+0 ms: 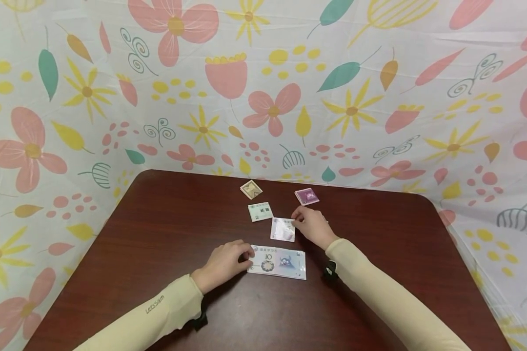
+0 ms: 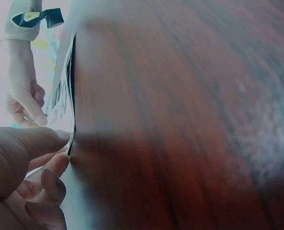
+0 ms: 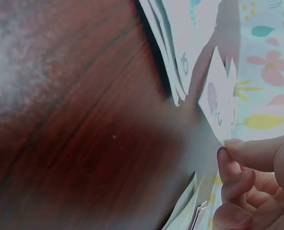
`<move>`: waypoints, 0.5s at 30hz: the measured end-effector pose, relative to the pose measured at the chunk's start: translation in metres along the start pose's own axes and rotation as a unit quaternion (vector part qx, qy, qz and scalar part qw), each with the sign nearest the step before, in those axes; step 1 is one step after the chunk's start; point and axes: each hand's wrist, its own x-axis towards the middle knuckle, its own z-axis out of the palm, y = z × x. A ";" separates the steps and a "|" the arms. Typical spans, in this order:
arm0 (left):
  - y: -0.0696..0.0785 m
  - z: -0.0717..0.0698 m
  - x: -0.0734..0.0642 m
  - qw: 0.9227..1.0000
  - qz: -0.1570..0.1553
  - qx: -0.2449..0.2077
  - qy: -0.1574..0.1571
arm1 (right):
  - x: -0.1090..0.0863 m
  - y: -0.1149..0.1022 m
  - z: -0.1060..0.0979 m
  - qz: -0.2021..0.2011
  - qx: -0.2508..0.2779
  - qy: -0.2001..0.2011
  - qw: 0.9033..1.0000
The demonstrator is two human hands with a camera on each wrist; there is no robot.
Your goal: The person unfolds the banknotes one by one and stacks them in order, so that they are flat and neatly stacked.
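My left hand [image 1: 223, 262] pinches the left end of some long paper notes [image 1: 281, 263] marked 10, on the near side of a dark red-brown table [image 1: 180, 209]. My right hand [image 1: 314, 227] pinches the right edge of a small pale note [image 1: 283, 230] just beyond them. Farther away lie a greenish note [image 1: 260, 211], a tan note [image 1: 251, 189] and, to their right, a purple note [image 1: 307, 196].

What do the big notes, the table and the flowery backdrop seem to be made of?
Big notes: probably paper, smooth; thin edges stand slightly apart in the right wrist view.
Table: wood or wood-look laminate, semi-gloss; streaky reddish-brown grain and a pale sheen show.
Flowery backdrop: likely fabric, though thin plastic is possible; mostly matte, with soft creases.
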 end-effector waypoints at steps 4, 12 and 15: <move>0.000 0.000 0.000 1.000 0.002 0.002 0.004 | -0.006 0.002 -0.004 -0.013 0.016 0.011 1.000; 0.000 0.001 -0.002 1.000 0.012 0.015 0.003 | -0.017 0.008 -0.009 -0.007 0.043 0.041 0.998; 0.000 0.002 -0.002 1.000 0.015 0.017 0.005 | -0.023 0.009 -0.011 0.000 0.061 0.042 0.997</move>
